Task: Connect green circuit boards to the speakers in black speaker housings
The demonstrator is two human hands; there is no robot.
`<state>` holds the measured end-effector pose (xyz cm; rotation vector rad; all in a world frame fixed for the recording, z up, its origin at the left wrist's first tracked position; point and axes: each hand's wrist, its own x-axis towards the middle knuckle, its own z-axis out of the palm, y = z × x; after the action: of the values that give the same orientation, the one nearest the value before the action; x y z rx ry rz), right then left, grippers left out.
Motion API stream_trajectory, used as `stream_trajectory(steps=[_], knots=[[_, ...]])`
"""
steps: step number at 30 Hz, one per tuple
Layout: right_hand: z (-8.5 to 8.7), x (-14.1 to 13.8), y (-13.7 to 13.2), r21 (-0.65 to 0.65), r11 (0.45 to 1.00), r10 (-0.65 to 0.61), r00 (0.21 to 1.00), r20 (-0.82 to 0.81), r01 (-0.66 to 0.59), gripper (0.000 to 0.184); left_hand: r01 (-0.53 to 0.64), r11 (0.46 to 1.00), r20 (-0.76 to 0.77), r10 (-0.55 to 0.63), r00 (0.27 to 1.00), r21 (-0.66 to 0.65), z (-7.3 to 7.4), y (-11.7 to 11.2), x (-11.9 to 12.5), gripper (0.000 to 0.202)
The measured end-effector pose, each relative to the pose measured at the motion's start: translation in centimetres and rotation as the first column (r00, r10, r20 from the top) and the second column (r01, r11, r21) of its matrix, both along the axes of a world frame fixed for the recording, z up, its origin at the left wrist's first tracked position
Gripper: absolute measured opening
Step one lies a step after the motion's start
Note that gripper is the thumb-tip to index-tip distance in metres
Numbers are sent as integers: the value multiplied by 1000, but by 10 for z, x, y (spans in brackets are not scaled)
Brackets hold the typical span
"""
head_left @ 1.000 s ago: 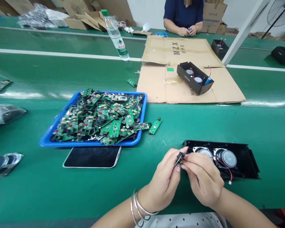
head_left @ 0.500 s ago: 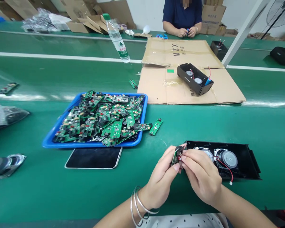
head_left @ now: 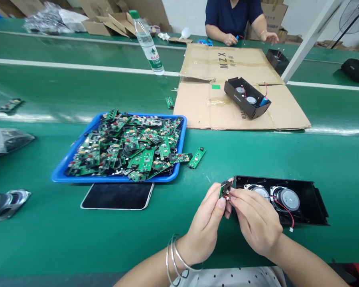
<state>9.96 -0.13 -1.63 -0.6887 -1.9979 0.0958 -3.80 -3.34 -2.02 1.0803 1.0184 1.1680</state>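
Observation:
My left hand (head_left: 206, 223) pinches a small green circuit board (head_left: 224, 189) upright in front of me. My right hand (head_left: 257, 221) meets it from the right, its fingertips pressed on the board where a red wire ends. Just behind both hands lies a black speaker housing (head_left: 314, 199) with two round speakers and a loose red-and-white wire. A blue tray (head_left: 113, 177) heaped with several green circuit boards sits to the left. One loose board (head_left: 196, 158) lies beside the tray.
A phone (head_left: 116, 196) lies face up below the tray. On flat cardboard (head_left: 227, 59) farther back stands another black speaker housing (head_left: 247, 97); a water bottle (head_left: 146, 42) leans nearby. Across the belt another person (head_left: 233, 18) works. Speaker parts (head_left: 4, 203) lie at the left edge.
My left hand has turned the board more upright and raised it slightly. The right fingertips stay on it. The person opposite has moved one hand out to the side.

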Motion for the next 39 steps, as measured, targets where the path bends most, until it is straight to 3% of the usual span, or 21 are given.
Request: stream_trajectory(steps=[10, 16, 25, 32, 39], knots=[[-6, -3, -2, 75, 997, -36, 996, 82, 30, 17, -54, 983, -228, 94, 969, 176, 8, 1, 3, 28], [-8, -5, -1, 48, 999, -28, 996, 88, 23, 19, -54, 986, -240, 92, 967, 161, 5, 1, 3, 26], [4, -1, 9, -235, 972, 20, 999, -51, -31, 18, 69, 996, 5, -69, 998, -64, 4, 9, -13, 31], [5, 6, 13, -478, 878, -17, 997, -69, -19, 16, 143, 954, 325, -52, 944, -265, 8, 16, -13, 36], [9, 6, 16, -498, 867, -35, 999, -41, 10, 16, 162, 893, 442, 44, 896, -419, 14, 22, -15, 28]])
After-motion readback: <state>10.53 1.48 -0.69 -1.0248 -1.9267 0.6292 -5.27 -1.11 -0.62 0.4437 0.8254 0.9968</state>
